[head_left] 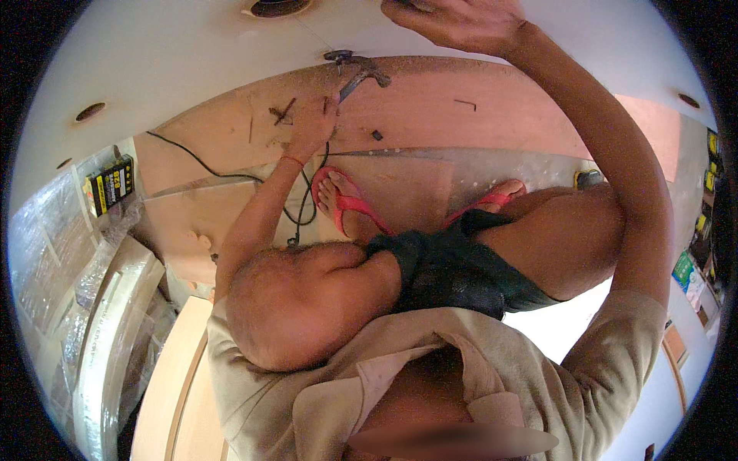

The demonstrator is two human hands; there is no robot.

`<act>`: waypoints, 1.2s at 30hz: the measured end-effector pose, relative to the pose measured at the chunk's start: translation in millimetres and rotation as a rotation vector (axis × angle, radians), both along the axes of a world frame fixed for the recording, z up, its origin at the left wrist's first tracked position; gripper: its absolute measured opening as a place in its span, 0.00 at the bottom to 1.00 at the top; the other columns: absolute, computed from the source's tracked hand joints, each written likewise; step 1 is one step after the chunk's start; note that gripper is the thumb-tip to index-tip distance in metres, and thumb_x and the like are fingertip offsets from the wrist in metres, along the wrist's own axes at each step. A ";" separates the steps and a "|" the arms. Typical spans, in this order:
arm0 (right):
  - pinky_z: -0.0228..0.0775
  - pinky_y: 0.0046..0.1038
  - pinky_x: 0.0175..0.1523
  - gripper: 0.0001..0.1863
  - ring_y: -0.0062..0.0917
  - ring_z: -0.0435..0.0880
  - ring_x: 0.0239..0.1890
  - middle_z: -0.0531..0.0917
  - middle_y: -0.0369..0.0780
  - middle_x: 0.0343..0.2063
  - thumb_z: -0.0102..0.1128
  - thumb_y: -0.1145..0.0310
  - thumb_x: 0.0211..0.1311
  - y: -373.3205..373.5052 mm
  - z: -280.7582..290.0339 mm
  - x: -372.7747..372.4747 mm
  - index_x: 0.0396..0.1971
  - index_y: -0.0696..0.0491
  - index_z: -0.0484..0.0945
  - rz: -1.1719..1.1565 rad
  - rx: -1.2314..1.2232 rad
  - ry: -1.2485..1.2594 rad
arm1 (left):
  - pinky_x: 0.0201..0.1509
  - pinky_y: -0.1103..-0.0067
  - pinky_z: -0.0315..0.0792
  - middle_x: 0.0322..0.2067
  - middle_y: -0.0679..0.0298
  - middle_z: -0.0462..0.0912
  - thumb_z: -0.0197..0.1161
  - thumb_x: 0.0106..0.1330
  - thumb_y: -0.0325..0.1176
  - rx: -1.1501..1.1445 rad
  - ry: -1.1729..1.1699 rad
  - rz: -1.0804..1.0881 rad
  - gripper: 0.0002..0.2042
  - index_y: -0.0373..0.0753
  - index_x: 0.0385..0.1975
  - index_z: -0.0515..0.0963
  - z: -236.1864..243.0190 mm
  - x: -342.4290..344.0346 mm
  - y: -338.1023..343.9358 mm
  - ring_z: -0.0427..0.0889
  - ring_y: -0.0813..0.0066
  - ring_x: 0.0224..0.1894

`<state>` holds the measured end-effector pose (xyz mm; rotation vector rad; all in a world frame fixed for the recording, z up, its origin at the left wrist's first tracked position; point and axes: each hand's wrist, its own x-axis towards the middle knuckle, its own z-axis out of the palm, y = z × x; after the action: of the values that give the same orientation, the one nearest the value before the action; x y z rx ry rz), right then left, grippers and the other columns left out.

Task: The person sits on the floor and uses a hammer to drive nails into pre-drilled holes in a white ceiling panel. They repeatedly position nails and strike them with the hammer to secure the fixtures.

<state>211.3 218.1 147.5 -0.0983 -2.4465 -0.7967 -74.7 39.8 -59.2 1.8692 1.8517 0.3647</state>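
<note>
My left hand (314,123) is closed around what looks like a claw hammer (369,74), its dark curved head pointing away from me. Just beyond the hammer, a small dark round fitting (338,56) sits at the lower part of a white panel (231,61). A thin line runs up the panel from that fitting. My right hand (469,27) is raised against the panel at the top of the view. Its fingers are dark and partly cut off by the edge, so what they do is hidden.
Brown boards (430,100) cover the floor, with a hex key (466,104), a small black block (377,135) and dark bits on them. A black cable (201,163) curls beside my left foot. Plastic-wrapped panels (108,338) stand at left near a black-yellow box (110,184). The panel has round holes (91,112).
</note>
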 end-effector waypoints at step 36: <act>0.72 0.39 0.61 0.22 0.43 0.76 0.60 0.77 0.47 0.57 0.70 0.61 0.58 -60.0 -73.2 -7.8 0.52 0.51 0.77 -0.128 -0.845 -0.028 | 0.42 0.53 0.76 0.31 0.42 0.85 0.49 0.76 0.55 -0.040 -0.099 0.411 0.25 0.37 0.37 0.82 21.2 46.3 -33.9 0.84 0.38 0.37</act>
<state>203.5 158.1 74.3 -0.5573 -2.6532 0.2381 -28.4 5.9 -38.0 1.4082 2.1502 0.5413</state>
